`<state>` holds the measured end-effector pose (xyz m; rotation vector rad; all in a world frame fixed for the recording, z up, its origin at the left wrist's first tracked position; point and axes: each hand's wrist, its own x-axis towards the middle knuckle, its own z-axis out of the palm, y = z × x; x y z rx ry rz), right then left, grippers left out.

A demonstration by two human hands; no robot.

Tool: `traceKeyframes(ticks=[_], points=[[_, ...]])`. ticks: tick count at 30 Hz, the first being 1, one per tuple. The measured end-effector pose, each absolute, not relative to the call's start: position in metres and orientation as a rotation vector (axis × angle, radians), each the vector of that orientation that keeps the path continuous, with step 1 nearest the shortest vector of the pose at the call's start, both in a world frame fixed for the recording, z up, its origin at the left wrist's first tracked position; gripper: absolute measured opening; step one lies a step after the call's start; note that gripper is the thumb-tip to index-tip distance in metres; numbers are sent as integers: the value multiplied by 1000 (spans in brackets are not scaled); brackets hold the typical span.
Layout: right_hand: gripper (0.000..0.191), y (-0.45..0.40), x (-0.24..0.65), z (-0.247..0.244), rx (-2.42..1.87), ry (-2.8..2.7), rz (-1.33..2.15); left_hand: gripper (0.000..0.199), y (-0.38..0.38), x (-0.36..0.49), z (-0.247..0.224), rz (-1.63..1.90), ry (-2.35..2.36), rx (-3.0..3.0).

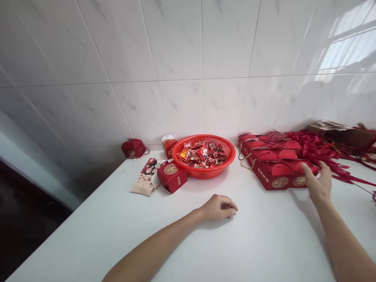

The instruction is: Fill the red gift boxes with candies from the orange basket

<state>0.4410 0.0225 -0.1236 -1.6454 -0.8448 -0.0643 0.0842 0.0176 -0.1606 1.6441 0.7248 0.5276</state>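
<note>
My left hand point(219, 207) rests on the white table point(264, 243) with its fingers loosely curled and nothing visible in them. My right hand point(320, 186) is at the front right corner of a block of small red gift boxes point(268, 182). Its thumb and fingers are spread, the thumb overlapping the corner box; whether it touches the box I cannot tell. The boxes stand upright in rows, with scalloped flaps on top, gold round prints on the front and thin cords at the left side.
A red plastic basket point(205, 173) holds many wrapped candies point(202, 152). Left of it are a single red box point(172, 178), printed cards point(147, 180), a white-lidded jar point(169, 147) and another red box point(133, 149). Dark red ribbons point(317, 147) lie at right. A tiled wall point(182, 105) rises behind.
</note>
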Motion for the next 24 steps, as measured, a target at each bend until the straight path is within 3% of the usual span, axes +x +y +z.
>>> traceKeyframes(ticks=[5,10,14,16,22,24], points=[[58,5,422,-105,-1518,-900,-431,23,20,81,-150,454,669,1739],[45,1,393,-96,-1217,-1005,-684,23,28,54,-81,647,569,1964],[36,2,361,-96,-1072,-1152,-744,23,48,-4,-23,1073,912,2168],[32,3,345,-100,-1077,-1241,-708,27,61,-41,-10,1115,1241,2156],[26,2,316,-117,-1115,-1495,-594,73,80,-124,-17,393,1788,1922],[27,2,312,-122,-1097,-1536,-593,72,83,-133,-24,229,1795,1885]])
